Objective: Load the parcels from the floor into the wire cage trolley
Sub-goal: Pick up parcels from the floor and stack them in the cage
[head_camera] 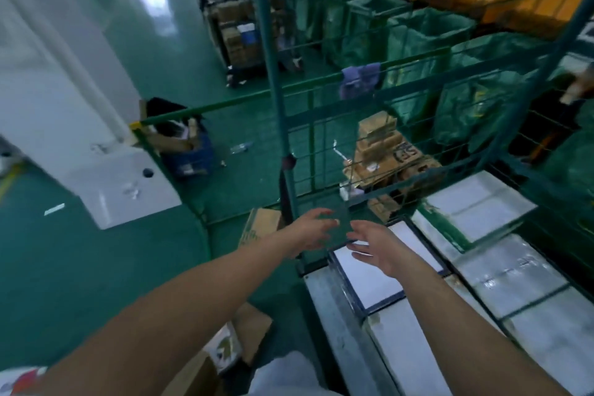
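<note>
1. Both hands are reaching out empty over the near corner of the wire cage trolley (291,167), so the step in hand looks like the gap between parcels: one load is in, none is being carried.
2. The left hand (310,228) is hanging with fingers spread and relaxed just outside the trolley's corner post; the right hand (381,246) is spread too, palm turned inward, just inside that post above a white flat parcel (369,280).
3. Wrapped white parcels (511,270) are lying in rows inside the trolley, beyond and beside the right hand.
4. Cardboard parcels are lying on the floor outside the trolley: one (260,225) is sitting against the corner post, just below the left hand, another (247,331) nearer, under the left forearm.
5. The next move is probably calling for a stoop to the floor and a two-handed grip on one of those boxes.
</note>
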